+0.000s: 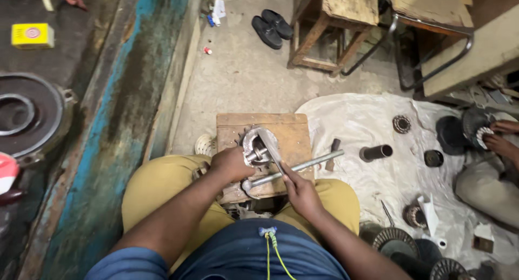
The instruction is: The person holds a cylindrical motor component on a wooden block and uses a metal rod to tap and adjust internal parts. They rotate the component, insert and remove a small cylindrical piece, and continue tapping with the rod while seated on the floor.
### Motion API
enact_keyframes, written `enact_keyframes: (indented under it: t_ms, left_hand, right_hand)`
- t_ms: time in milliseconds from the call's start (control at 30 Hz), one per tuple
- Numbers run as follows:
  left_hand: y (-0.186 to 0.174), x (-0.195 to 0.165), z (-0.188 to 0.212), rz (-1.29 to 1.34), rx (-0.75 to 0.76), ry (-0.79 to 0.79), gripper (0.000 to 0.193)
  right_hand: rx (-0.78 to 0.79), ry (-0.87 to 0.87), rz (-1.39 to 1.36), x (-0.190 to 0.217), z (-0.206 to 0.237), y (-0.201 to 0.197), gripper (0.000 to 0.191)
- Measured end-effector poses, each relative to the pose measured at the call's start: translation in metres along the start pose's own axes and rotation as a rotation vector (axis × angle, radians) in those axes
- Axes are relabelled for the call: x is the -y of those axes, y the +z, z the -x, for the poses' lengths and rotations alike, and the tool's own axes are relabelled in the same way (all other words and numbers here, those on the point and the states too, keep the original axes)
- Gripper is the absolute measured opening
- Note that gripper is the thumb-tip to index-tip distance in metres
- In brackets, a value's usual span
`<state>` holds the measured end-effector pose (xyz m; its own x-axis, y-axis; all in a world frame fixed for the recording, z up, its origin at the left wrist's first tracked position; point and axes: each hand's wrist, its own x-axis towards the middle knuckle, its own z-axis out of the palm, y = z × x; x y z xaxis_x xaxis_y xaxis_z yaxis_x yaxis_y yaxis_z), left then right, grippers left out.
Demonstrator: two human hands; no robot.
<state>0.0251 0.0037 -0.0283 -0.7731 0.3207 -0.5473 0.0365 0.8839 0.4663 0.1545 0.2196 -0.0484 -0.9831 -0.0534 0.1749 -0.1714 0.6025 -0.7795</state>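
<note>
- While the person sits with knees drawn up behind a small wooden block [294,129], the left hand [230,163] is curled over the near-left edge of a round metal gear part [255,148], fingers pressed against it.
- That gear part rests on the block's top, at about 12 o'clock from the person's lap, with a toothed rim showing at its 10 o'clock edge.
- At 2 o'clock from the lap, the right hand [300,190] is closed around the lower end of a flat metal tool [270,149], whose upper end lies across the gear part.
- A long metal rod [296,169] crosses the block from 8 o'clock up toward 2 o'clock, passing just under the right hand's fingers.
- Out at 3 o'clock a white sheet [373,120] covers the floor, carrying a dark metal tube [376,152], a small bearing [401,123] and finned round parts.
- Another person's hands [500,136] hold a round part at the far 3 o'clock edge.
- Black shoes [272,27] lie at 12 o'clock beside a wooden stool [335,15].
</note>
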Motion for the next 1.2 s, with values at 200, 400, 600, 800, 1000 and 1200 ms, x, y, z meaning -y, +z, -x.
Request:
enact_keyframes:
  t_ms: [200,400,600,800,1000,1200]
  left_hand:
    - [0.003,0.0,0.006,0.002,-0.037,-0.001,0.049]
    - [-0.003,-0.004,0.008,0.018,-0.023,-0.037,0.048]
    - [-0.001,0.0,0.003,0.01,-0.007,-0.016,0.047]
    - [-0.001,0.001,0.002,0.007,-0.006,-0.036,0.054]
    - [0.0,0.003,-0.002,-0.028,-0.018,-0.037,0.058]
    - [0.0,0.004,-0.001,-0.002,0.023,-0.047,0.056]
  right_hand:
    - [0.086,0.299,0.093,0.003,-0.047,0.018,0.046]
    - [0.104,0.24,0.058,0.014,-0.049,0.012,0.046]
    - [0.147,0.409,0.103,0.019,-0.002,-0.011,0.046]
    - [0.145,0.417,0.1,0.022,-0.056,0.008,0.045]
    - [0.076,0.245,0.018,0.012,-0.037,0.005,0.044]
    - [0.168,0.461,0.113,0.01,0.011,-0.013,0.047]
